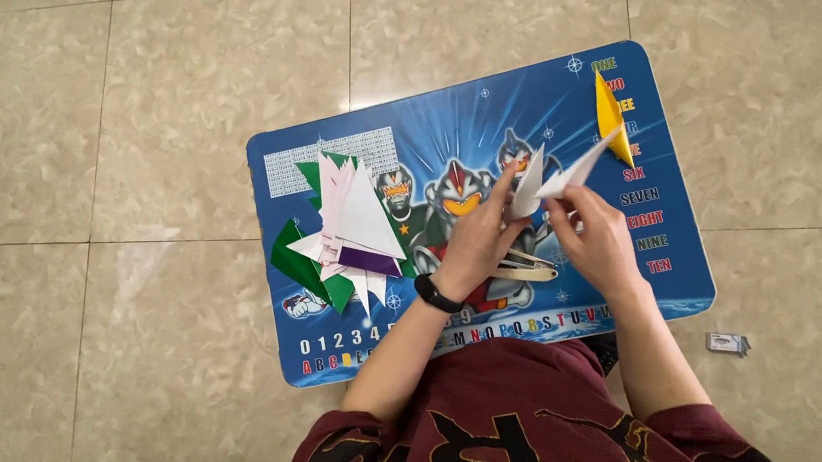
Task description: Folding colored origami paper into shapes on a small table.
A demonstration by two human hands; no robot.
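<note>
One wide floor of beige marbled tiles (71,143) fills most of what we see, and on it stands a small blue children's table (519,100), its top printed with cartoon armoured figures, letters and numerals. We sit close against its near edge, our dark red printed shirt (490,424) at the bottom of the view.

On the left half of the table we keep a heap of folded paper pieces (345,222), green, white and purple, fanned into sharp points and overlapping one another. Near the right edge a yellow folded paper (611,119) stands up on edge, tilted, and the far tip of the white piece touches or crosses it.

Our left hand (478,245), a black band (435,293) on its wrist, pinches the left end of a white folded paper (552,179) between thumb and fingers. Our right hand (598,238) pinches the same paper from below, fingers closed on its lower edge. We hold it just above the table's middle right.

Under our hands lies a pale flat tool (530,270), too hidden to identify. On the floor to the right rests a small grey packet (728,342).
</note>
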